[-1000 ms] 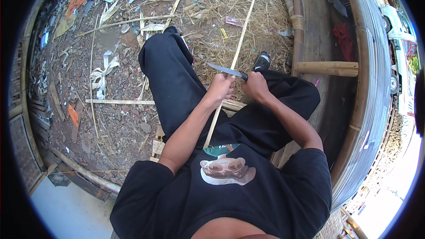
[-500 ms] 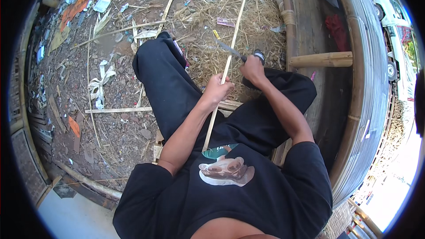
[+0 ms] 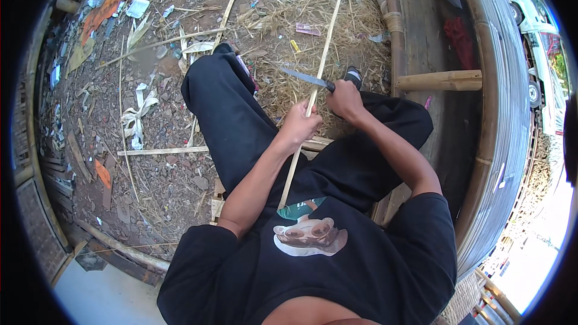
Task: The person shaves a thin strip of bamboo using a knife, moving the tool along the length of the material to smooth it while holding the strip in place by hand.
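A long, pale bamboo strip (image 3: 329,36) slants from my lap out over the straw-strewn ground, its near end against my shirt. My left hand (image 3: 301,125) is closed around it near the middle. In my right hand (image 3: 345,101) is the dark handle of a knife (image 3: 304,76), held just right of the strip. The blade points left and crosses the strip a little beyond my left hand; whether it touches the strip I cannot tell.
Bamboo strips (image 3: 162,151) and a white tied plastic strip (image 3: 138,114) lie on the littered ground at left. A wooden bench (image 3: 421,42) with a bamboo crossbar (image 3: 439,80) runs along my right. An orange sheet (image 3: 110,7) lies far left.
The knife blade has swung to lie flatter across the strip, a little nearer me. The strip's far end has shifted slightly right; my left hand keeps its hold.
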